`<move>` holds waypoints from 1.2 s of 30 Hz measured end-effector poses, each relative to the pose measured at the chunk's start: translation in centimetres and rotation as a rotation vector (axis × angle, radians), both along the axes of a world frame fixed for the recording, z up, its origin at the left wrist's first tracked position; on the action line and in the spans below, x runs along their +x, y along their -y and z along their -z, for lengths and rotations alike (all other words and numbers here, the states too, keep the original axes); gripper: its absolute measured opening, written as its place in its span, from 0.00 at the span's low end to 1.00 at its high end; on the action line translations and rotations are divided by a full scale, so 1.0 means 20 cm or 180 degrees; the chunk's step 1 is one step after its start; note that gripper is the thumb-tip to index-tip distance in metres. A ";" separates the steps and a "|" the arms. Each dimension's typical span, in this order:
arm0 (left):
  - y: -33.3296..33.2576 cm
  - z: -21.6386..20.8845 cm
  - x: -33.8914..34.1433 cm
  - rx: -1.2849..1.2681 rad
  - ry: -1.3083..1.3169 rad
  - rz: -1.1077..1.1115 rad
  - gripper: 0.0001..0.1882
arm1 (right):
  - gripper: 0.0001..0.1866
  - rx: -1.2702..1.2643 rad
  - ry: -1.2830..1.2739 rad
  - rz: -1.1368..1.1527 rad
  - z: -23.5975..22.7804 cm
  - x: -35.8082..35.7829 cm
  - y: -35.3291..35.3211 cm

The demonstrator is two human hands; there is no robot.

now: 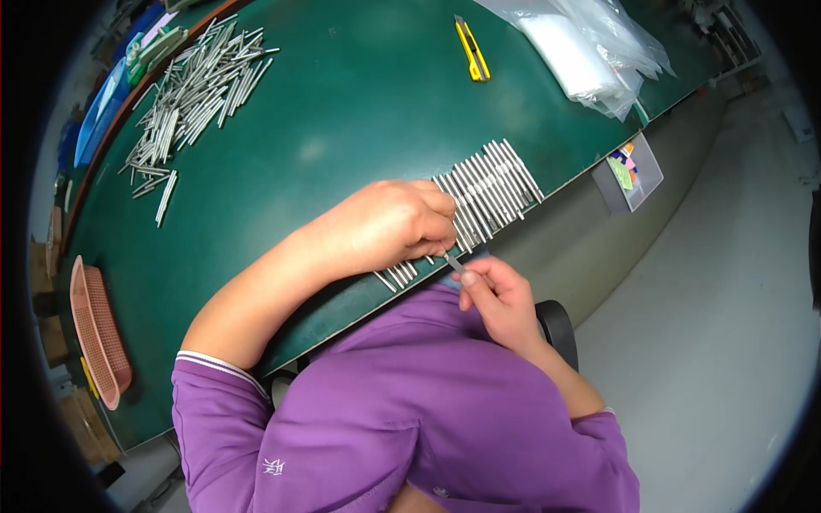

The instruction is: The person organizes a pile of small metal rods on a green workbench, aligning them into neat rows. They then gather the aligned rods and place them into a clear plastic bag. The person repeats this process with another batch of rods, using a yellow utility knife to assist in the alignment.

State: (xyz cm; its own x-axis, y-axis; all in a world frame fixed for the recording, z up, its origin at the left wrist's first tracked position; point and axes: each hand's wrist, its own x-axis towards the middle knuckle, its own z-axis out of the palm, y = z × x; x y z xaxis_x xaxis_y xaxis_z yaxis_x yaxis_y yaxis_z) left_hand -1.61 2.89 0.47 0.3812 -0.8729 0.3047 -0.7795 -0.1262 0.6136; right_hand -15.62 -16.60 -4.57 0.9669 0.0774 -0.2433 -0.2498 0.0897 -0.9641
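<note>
A row of slim silver metal rods (489,192) lies side by side along the near edge of the green table (342,103). My left hand (402,224) rests at the row's left end, fingers curled down and closed on a rod at the edge; most of that rod is hidden beneath them. Just past the table edge, my right hand (500,297) pinches a small flat grey metal strip (455,264) between thumb and fingers. The strip's far end meets my left fingertips. A few more rods (397,275) lie below my left wrist.
A large loose heap of rods (192,94) covers the far left. A yellow utility knife (472,50) and clear plastic bags (581,60) lie at the back. A pink basket (101,333) stands at the left edge; a grey bin (633,175) hangs beyond the right edge.
</note>
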 end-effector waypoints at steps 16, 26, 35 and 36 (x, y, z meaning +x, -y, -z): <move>0.00 0.02 0.00 -0.0109 0.0033 0.0039 0.05 | 0.08 0.0045 -0.0050 -0.0002 0.11 -0.08 0.03; 0.00 0.02 0.00 -0.0128 0.0019 0.0038 0.06 | 0.07 -0.0003 -0.0068 0.0004 0.10 -0.05 0.03; 0.00 0.00 0.00 0.0095 0.0053 0.0031 0.05 | 0.08 0.0120 0.0044 -0.0003 0.08 -0.02 0.00; 0.00 0.01 0.00 0.0060 0.0058 0.0035 0.05 | 0.08 0.0045 -0.0020 0.0018 0.10 -0.05 0.02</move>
State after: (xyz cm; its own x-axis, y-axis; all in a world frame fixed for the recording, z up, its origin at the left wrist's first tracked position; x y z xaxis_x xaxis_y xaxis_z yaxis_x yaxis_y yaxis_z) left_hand -1.63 2.83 0.31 0.3660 -0.8826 0.2950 -0.7919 -0.1288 0.5969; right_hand -16.66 -17.07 -6.66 0.9657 0.0754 -0.2483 -0.2553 0.1046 -0.9612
